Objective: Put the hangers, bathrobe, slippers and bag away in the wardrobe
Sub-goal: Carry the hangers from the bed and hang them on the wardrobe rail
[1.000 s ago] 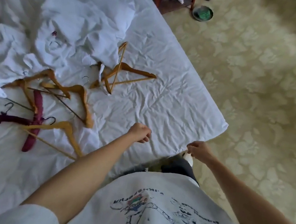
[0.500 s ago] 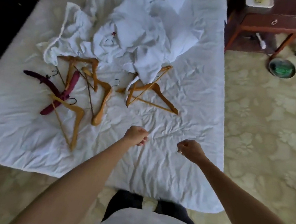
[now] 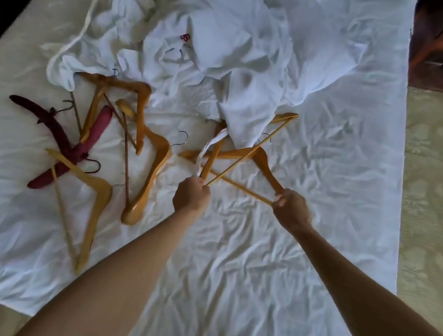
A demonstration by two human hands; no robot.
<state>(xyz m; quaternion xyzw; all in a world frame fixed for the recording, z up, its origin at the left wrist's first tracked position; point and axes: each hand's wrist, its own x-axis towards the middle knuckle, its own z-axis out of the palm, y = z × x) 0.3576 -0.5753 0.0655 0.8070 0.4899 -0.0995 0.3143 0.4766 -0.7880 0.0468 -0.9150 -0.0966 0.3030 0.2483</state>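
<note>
My left hand (image 3: 192, 195) is clenched around the near corner of a wooden hanger (image 3: 218, 150) where its rod meets the arm, with the white belt strip (image 3: 206, 150) running into the same fist. My right hand (image 3: 290, 210) pinches the end of a second wooden hanger (image 3: 264, 163) at its arm and bar. Both hangers lie crossed on the bed (image 3: 300, 263), their far ends tucked under the white bathrobe (image 3: 228, 64), which is heaped mid-bed.

Step in hand, as I judge it: freeing this pair. Best to draw them toward me slowly and low so the hooks don't snag the robe, and to let go of the belt first or it drags the robe along. Uncross the bars before lifting.

More wooden hangers (image 3: 142, 163) sit in a tangle to the left, overlapped with two padded maroon hangers (image 3: 51, 128). Slippers, bag and wardrobe are not in view.

Materials: hangers are smooth, varnished honey-coloured wood, curved shoulders, thin round dowel bars, dark wire hooks. Maroon ones look soft, fabric-covered, with no bar. Robe looks waffle-textured, limp, bulky. Bed sheet is white and heavily creased. Patterned pale carpet (image 3: 434, 210) to the right.
</note>
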